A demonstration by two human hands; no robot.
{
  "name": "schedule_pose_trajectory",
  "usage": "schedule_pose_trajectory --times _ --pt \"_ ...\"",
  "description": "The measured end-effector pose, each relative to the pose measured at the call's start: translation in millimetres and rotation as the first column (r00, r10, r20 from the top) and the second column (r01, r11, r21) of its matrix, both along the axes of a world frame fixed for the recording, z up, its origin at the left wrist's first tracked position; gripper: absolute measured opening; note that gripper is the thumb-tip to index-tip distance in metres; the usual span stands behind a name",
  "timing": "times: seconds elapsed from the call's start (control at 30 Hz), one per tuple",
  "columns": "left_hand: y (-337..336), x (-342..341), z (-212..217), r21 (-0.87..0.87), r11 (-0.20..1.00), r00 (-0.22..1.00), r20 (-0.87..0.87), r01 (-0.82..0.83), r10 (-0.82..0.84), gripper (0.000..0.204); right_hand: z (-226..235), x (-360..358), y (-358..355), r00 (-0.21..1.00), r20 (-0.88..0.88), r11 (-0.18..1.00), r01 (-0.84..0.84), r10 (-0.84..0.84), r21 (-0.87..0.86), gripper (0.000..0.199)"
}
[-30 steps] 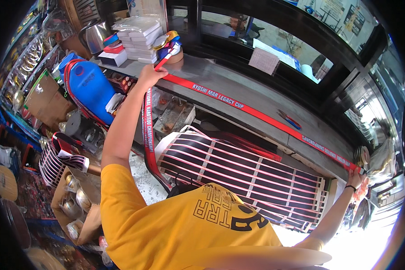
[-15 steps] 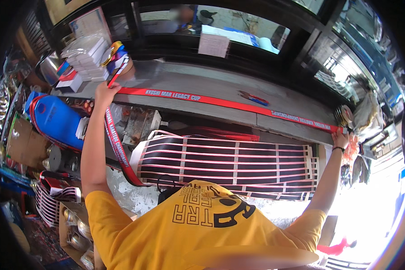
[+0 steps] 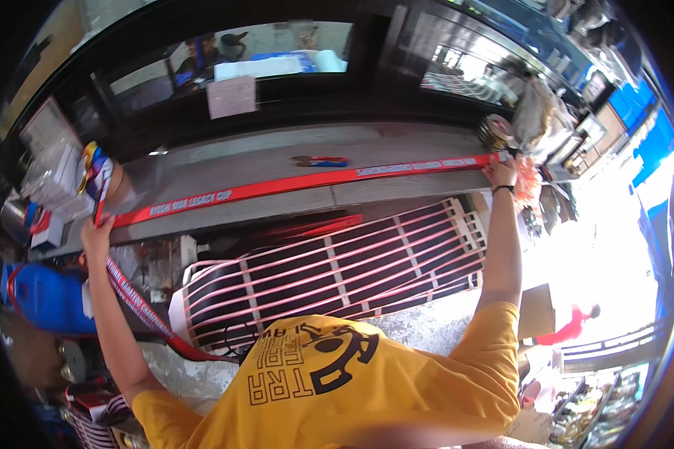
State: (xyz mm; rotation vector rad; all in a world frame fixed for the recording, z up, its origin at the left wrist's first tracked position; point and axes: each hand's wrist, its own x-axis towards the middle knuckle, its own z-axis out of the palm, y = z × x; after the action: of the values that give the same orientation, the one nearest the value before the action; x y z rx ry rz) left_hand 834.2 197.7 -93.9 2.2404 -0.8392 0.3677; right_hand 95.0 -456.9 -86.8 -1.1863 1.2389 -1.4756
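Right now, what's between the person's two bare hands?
In the head view, a long, flat red ribbon with pale lettering stretches from the left hand to the right hand.

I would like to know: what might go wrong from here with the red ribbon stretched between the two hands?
If the left hand or right hand loosens, the ribbon may slacken and could slip off the counter.
The pliers lie close behind the ribbon, so it might catch on them if it shifts back.
The ribbon length hanging below the left hand runs toward the shirt and could snag.
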Motion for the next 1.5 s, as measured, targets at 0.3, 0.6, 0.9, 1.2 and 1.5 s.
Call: schedule_pose_trajectory --times 0.3,0.6,0.9,1.2,1.5 --pt "7 22 -11 0.041 0.999 0.999 0.032 0.001 -0.002 0.025 17 10 15 0.998 -0.048 0.985 0.039 -0.031 0.170 0.016" --pt "6 14 -8 0.114 0.990 0.995 0.062 -0.081 0.074 0.026 15 5 11 0.993 -0.109 0.989 -0.026 0.043 0.148 0.011" --pt "2 14 -9 0.106 0.990 0.994 0.066 -0.095 0.088 0.025 12 5 9 0.997 -0.076 0.988 0.016 -0.004 0.154 0.012" --pt "1 4 -5 0.079 0.995 0.995 0.076 -0.066 0.060 0.023 19 18 12 0.890 -0.448 0.975 0.165 -0.081 0.150 0.032" --pt "2 5 -7 0.053 0.997 0.998 0.034 -0.053 0.051 0.021 25 19 11 0.842 -0.537 0.967 0.174 -0.049 0.185 0.030"
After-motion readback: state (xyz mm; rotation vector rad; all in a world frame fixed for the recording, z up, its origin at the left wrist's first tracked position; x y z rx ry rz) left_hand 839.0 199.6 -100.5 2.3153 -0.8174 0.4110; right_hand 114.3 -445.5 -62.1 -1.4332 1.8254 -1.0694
